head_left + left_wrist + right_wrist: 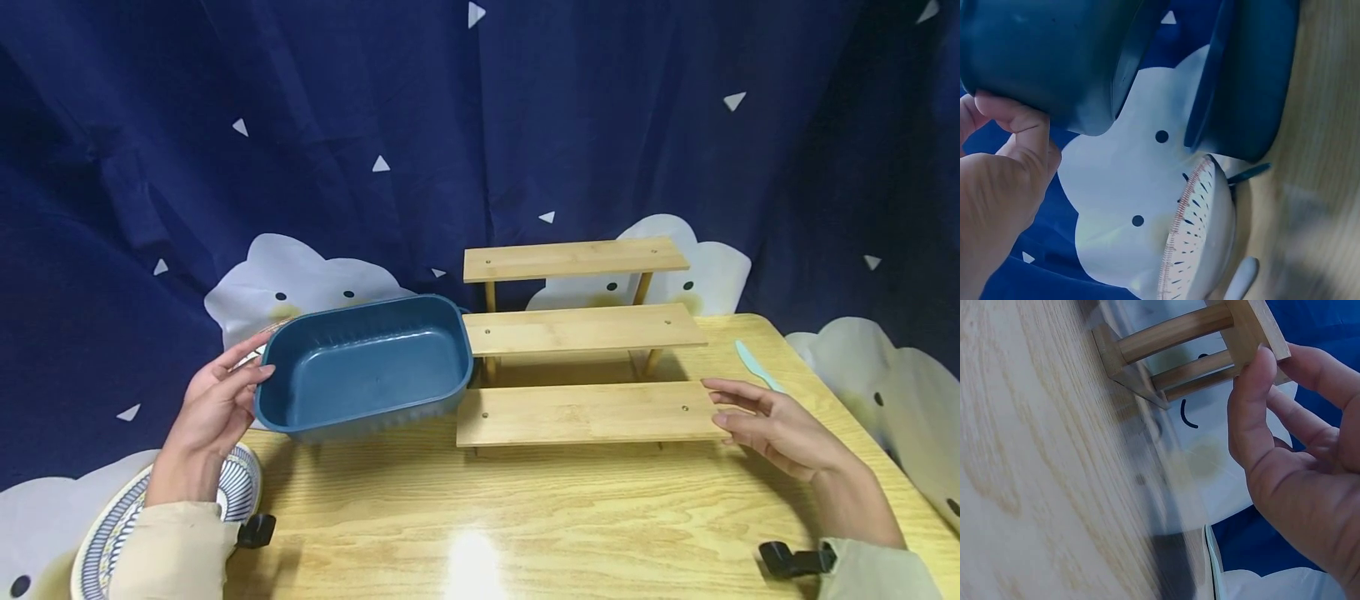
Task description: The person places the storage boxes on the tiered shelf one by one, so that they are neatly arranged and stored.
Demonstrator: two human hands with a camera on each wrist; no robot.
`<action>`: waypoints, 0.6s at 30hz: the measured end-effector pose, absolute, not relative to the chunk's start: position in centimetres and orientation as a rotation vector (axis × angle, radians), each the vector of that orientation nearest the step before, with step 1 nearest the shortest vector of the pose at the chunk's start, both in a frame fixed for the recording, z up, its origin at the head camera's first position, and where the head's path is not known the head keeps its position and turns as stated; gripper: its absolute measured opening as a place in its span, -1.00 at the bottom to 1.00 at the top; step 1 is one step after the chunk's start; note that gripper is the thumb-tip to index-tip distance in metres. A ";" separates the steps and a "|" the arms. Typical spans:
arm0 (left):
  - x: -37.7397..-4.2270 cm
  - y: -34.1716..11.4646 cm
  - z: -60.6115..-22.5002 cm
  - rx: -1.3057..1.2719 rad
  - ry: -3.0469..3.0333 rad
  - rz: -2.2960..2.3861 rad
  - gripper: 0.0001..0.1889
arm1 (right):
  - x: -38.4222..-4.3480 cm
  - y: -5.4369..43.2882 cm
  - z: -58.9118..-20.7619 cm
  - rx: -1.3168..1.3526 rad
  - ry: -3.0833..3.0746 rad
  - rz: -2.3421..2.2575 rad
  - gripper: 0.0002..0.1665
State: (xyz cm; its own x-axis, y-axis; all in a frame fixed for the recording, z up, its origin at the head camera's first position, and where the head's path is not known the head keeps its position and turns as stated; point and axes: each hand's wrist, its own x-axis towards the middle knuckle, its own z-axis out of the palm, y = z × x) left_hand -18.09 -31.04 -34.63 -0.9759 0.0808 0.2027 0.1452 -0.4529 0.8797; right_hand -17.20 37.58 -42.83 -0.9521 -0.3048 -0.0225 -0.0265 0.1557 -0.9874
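My left hand (pixel 213 408) holds a dark blue rectangular basin (pixel 375 367) by its left end, thumb at the rim. The basin is raised over the table and tipped so its bare inside faces me. In the left wrist view the fingers curl against the wall of the basin (pixel 1047 56). To its right stands a three-step wooden shelf rack (pixel 585 412). My right hand (pixel 787 429) pinches the right end of the lowest board between thumb and fingers. The right wrist view shows this grip on the rack (pixel 1254 331) from the side.
Behind the held basin, another dark blue container (pixel 1250 81) sits on the table beside a bowl (pixel 1219 225) with a patterned inside. A patterned plate (pixel 243 483) lies at the left, partly under my sleeve. A turquoise knife (pixel 753 365) is right of the rack. A navy curtain (pixel 480 125) hangs behind.
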 end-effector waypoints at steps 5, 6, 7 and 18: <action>-18.3 -30.7 -33.7 -0.357 -1.621 -2.605 -0.54 | -17.2 37.6 -43.0 -0.359 2.174 -1.915 -0.46; -18.3 -30.6 -33.5 -0.363 -1.617 -2.605 -0.54 | -17.2 37.6 -43.0 -0.350 2.175 -1.917 -0.46; -18.4 -30.4 -33.3 -0.369 -1.613 -2.606 -0.55 | -17.1 37.6 -43.0 -0.351 2.171 -1.918 -0.46; -20.1 -27.3 -32.2 -0.386 -1.545 -2.688 -0.56 | -17.1 37.6 -42.6 -0.342 2.212 -1.867 -0.45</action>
